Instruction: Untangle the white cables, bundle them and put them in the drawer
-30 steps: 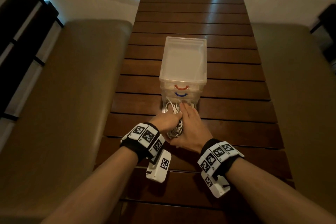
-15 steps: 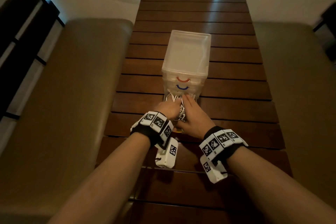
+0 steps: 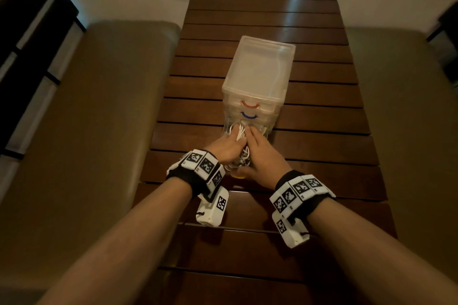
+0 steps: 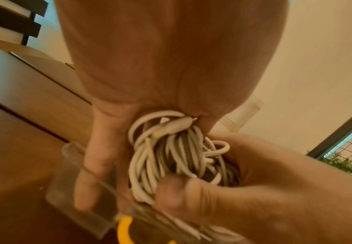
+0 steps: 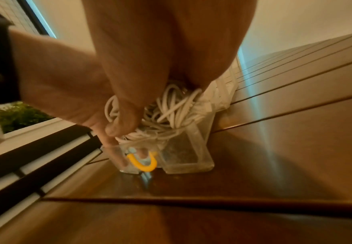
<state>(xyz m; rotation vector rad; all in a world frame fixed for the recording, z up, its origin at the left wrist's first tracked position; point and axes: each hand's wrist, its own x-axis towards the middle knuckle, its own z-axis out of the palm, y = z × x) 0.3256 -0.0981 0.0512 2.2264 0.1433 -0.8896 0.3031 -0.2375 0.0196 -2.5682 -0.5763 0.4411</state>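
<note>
The coiled white cable bundle sits partly inside the pulled-out clear bottom drawer with the yellow handle. My left hand grips the bundle from the left, and one of its fingers reaches down inside the drawer's front wall. My right hand holds the bundle from the right, its thumb curled over the coils. The loops rise above the drawer's rim. The far end of the bundle reaches under the drawer unit.
The translucent drawer unit has a red handle and a blue handle on its two shut upper drawers. It stands mid-way along a dark slatted wooden table. Tan cushioned benches flank the table on both sides.
Both hands moved forward with the cable bundle, from the table in front of the unit to over the open bottom drawer. The bundle now sits lower, partly inside the drawer.
</note>
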